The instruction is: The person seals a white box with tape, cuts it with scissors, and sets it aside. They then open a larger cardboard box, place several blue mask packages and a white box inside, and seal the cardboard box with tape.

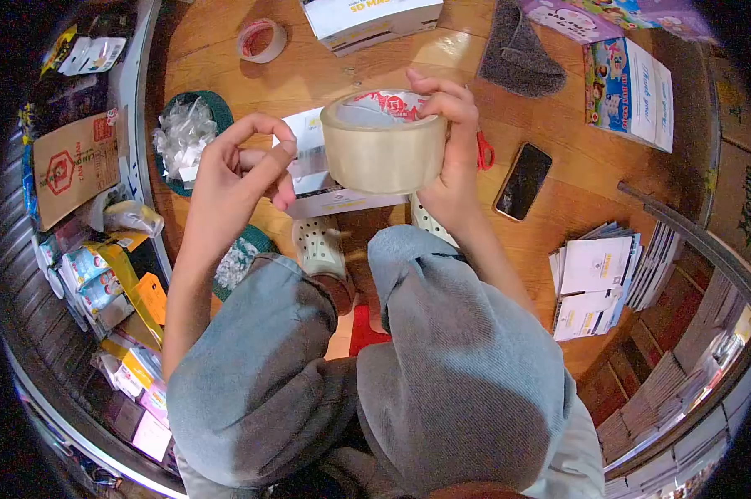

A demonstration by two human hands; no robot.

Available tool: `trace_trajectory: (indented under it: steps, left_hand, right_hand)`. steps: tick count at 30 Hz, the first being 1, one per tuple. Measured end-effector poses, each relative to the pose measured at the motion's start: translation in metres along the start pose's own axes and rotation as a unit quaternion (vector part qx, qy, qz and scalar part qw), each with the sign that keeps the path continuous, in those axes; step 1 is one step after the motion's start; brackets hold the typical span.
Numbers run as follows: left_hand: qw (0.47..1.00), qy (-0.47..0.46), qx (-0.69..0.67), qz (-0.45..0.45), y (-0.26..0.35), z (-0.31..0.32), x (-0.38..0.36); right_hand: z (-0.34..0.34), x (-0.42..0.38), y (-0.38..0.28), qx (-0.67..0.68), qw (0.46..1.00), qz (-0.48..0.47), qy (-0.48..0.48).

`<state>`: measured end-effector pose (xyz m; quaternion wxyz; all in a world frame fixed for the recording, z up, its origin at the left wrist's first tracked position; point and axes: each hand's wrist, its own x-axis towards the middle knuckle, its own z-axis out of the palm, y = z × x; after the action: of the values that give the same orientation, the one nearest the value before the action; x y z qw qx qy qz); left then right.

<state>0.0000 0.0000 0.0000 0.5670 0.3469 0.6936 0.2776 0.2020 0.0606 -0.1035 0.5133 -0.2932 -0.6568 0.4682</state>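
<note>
My right hand (454, 137) grips a large roll of clear packing tape (384, 154), its fingers over the rim and inside the core, which has red print. To the left of the roll, my left hand (246, 162) is closed, thumb and forefinger pinched together. Whether a tape end is between them I cannot make out. Behind the roll, a white box (309, 170) lies on the floor near my shoes, partly hidden by the tape. Red-handled scissors (484, 152) show in part beside my right hand.
A second tape roll (261, 41) and another white box (375, 23) lie farther off. A phone (523, 181), a dark cloth (518, 54) and stacked small boxes (593, 274) are at right. Green-rimmed baskets (222, 108) of white shreds and a packed shelf (101, 283) stand at left.
</note>
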Motion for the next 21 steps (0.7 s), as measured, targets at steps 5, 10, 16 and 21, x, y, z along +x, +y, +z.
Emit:
trace_trajectory:
  steps: [5,10,16,21]
  left_hand:
    - [0.999,-0.005,-0.038,-0.016,0.0093,0.0091,-0.0043]
    - [0.989,-0.005,-0.114,-0.089,0.0067,0.0079,-0.003]
    - [0.979,-0.018,-0.173,-0.108,0.0058,0.0058,-0.0024]
    - [0.966,-0.03,-0.233,-0.111,0.0027,0.0038,-0.0031]
  right_hand:
    - [-0.0043,0.0005,-0.0002,-0.022,0.999,-0.027,-0.015]
    - [-0.0042,0.0015,0.0002,-0.021,0.999,-0.047,-0.007]
    - [-0.0047,0.0029,-0.001,-0.013,0.997,-0.069,-0.007]
    - [-0.0059,0.0036,-0.0004,-0.012,0.996,-0.084,-0.004]
